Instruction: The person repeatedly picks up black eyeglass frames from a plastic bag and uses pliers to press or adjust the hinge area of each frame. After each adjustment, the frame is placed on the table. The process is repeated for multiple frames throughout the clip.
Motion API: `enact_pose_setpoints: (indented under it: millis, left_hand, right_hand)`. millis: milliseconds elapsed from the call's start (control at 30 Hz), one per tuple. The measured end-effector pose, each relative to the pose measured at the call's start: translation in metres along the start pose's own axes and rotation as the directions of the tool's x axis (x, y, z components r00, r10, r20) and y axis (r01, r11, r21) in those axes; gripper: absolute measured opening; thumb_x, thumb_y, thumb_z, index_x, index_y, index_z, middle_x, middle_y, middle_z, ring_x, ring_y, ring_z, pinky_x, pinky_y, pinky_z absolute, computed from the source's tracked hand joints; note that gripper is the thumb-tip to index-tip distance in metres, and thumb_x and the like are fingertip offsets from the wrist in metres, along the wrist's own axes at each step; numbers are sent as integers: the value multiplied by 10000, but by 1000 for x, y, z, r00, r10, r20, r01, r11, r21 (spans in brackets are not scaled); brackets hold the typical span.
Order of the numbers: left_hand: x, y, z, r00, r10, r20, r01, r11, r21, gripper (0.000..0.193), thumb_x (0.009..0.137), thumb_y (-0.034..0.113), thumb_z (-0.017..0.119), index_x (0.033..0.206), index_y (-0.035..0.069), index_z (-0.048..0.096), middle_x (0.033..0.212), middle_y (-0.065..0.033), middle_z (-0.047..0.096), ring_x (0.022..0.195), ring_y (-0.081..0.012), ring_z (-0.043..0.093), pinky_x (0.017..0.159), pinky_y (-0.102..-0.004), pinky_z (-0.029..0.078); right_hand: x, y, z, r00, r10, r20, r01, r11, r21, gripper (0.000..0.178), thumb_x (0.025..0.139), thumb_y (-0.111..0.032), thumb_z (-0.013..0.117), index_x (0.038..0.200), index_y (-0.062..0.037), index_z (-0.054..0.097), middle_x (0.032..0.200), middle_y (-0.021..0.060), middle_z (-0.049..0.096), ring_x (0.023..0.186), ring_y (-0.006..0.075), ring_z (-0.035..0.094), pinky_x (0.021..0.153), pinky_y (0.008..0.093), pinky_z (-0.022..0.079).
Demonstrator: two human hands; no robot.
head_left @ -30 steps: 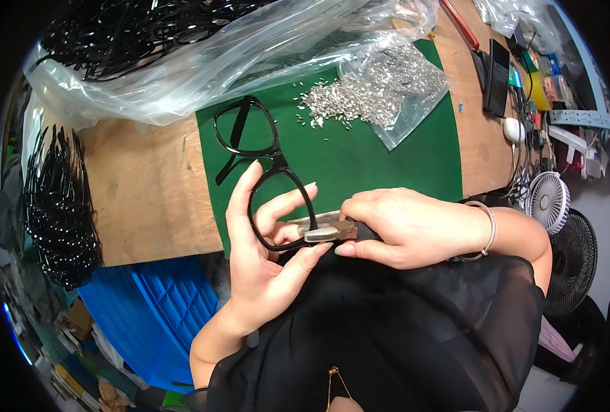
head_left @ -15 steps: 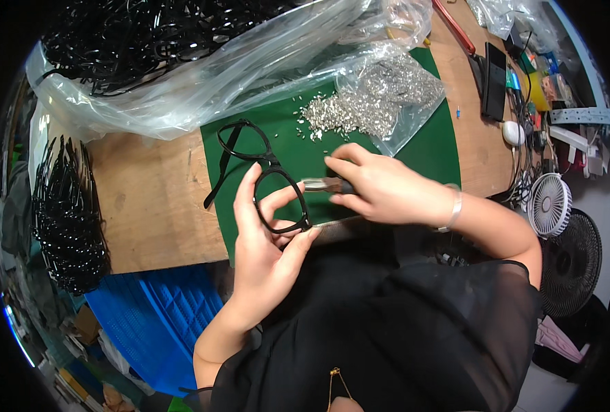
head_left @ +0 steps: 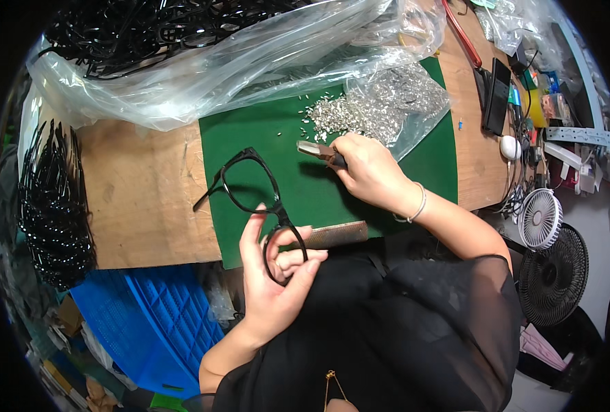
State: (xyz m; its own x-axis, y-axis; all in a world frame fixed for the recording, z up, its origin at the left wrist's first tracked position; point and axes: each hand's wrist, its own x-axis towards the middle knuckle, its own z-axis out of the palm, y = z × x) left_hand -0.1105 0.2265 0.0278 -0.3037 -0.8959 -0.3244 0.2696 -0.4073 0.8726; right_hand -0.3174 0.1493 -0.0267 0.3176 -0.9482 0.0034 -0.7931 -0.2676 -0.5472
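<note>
My left hand (head_left: 277,275) grips a black eyeglass frame (head_left: 279,214) by its lower rim, fingers passing through and around the near lens opening. The far rim and one temple arm reach up and left over the green mat (head_left: 291,172). My right hand (head_left: 370,172) is closed around a pair of pliers (head_left: 318,151), whose metal jaws point left above the mat. Just beyond them lies a pile of small silvery metal parts (head_left: 329,115), spilling from a clear plastic bag (head_left: 404,103). Whether the jaws hold a part is too small to tell.
A large clear bag of black frames (head_left: 174,31) covers the far left. Another bundle of black frames (head_left: 54,213) hangs at the left edge, above a blue basket (head_left: 147,323). A worn metal strip (head_left: 339,233) lies at the near edge. A phone (head_left: 497,96) and fans (head_left: 542,218) are at right.
My right hand and the pliers have moved away from the glasses, up toward the metal parts. My left hand has drawn the eyeglass frame nearer to me, uncovering the metal strip.
</note>
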Motion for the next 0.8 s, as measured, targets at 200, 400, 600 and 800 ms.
enact_pose_setpoints:
  millis: [200,400,600,800]
  left_hand:
    - [3,0,-19,938,-115,328,249,881,-403,713,728,21,648,1264,109,186,1161,-164,426,1028,-227,506,886,-408,436]
    - [3,-2,-7,980,-175,96,187,972,-140,169,903,77,449,1046,10,389,990,-135,557,786,-135,581,732,-263,465]
    - [4,-17,3,996,-53,67,49,997,57,403,883,-6,431,1258,9,284,994,-150,565,726,-151,598,684,-240,475]
    - [5,-17,13,999,-18,45,15,997,74,433,838,-70,461,1239,-22,308,1113,-175,517,779,-155,606,721,-250,486]
  right_hand:
    - [3,-2,-2,998,-53,37,54,998,-20,153,721,-72,620,825,-20,520,756,141,515,707,335,525,619,403,419]
    - [3,0,-8,988,68,141,-79,994,75,147,737,-86,602,829,-10,517,764,153,528,712,346,526,630,407,419]
    - [-1,-16,5,998,58,3,-57,989,-138,156,722,-98,607,803,-6,509,729,152,520,687,333,530,613,401,417]
    - [-12,-23,11,996,78,-41,-83,987,-135,172,730,-69,609,848,-14,498,789,140,518,757,311,519,652,393,395]
